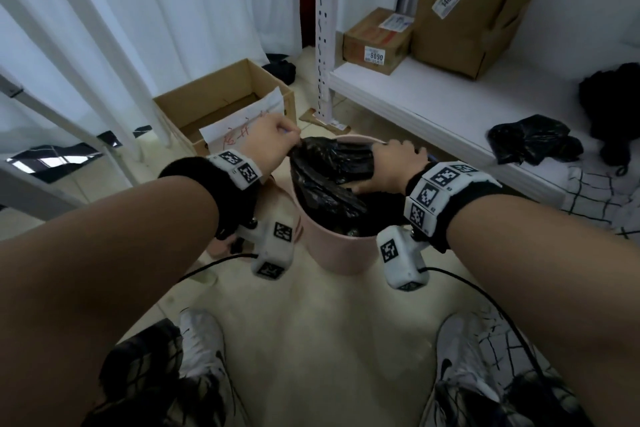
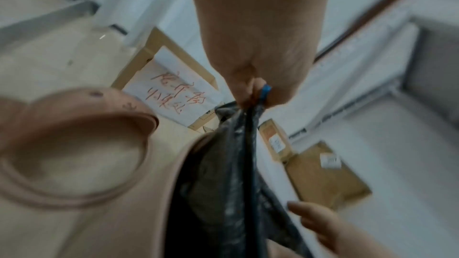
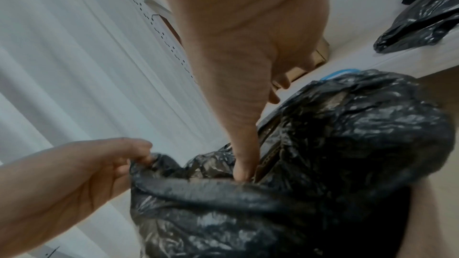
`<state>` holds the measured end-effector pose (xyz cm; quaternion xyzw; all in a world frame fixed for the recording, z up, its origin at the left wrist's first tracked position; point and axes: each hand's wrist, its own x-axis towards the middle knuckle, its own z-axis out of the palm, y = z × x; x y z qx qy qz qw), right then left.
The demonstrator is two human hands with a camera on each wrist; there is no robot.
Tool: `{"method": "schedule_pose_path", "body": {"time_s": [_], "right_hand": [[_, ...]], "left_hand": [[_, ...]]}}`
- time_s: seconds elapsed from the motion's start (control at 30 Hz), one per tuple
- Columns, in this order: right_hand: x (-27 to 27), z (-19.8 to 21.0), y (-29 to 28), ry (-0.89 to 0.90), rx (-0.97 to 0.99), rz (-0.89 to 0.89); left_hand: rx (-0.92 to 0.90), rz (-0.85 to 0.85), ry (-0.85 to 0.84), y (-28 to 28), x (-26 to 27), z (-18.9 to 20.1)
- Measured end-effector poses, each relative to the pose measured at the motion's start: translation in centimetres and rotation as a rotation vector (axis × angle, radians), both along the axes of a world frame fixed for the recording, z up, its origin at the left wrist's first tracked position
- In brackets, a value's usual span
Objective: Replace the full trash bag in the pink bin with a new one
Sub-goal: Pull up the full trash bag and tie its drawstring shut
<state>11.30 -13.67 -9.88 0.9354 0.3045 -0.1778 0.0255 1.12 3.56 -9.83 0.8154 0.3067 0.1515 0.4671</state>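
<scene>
The pink bin (image 1: pixel 339 253) stands on the floor between my feet. The full black trash bag (image 1: pixel 329 180) sits in it, its top bunched up above the rim. My left hand (image 1: pixel 277 139) pinches the bag's upper left edge together with its blue drawstring (image 2: pixel 265 91). My right hand (image 1: pixel 391 163) holds the bag's right side, fingers curled over the top. Its thumb (image 3: pixel 242 164) presses into a fold of the bag (image 3: pixel 323 164). What the bag holds is hidden.
A pink round lid (image 2: pixel 74 154) lies on the floor left of the bin. A crumpled black bag (image 1: pixel 530 142) lies on the white shelf (image 1: pixel 433 104), near two cardboard boxes (image 1: pixel 377 42). An open box (image 1: pixel 225 104) and the shelf post (image 1: pixel 323 45) stand behind the bin.
</scene>
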Motion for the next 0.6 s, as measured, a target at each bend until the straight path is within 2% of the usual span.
{"method": "schedule_pose_path", "body": {"time_s": [0.07, 0.1, 0.2, 0.33, 0.43, 0.6], "right_hand": [[-0.2, 0.3, 0.7, -0.042, 0.134, 0.029], [-0.4, 0.4, 1.1, -0.054, 0.18, 0.026], [-0.8, 0.3, 1.8, -0.065, 0.225, 0.052], [-0.9, -0.5, 2.1, -0.025, 0.247, 0.103], [-0.9, -0.9, 2.2, 0.001, 0.267, 0.127], [-0.1, -1.7, 2.6, 0.011, 0.276, 0.108]], "left_hand": [[-0.191, 0.071, -0.096, 0.1, 0.0, 0.6], [-0.183, 0.089, -0.07, 0.4, 0.1, 0.7], [-0.023, 0.1, 0.081, 1.5, 0.0, 0.0], [0.172, -0.014, 0.407, 2.6, -0.4, -1.2], [0.323, -0.086, 0.465, 2.3, -0.1, -1.5], [0.328, -0.156, 0.529, 1.7, 1.2, -2.3]]}}
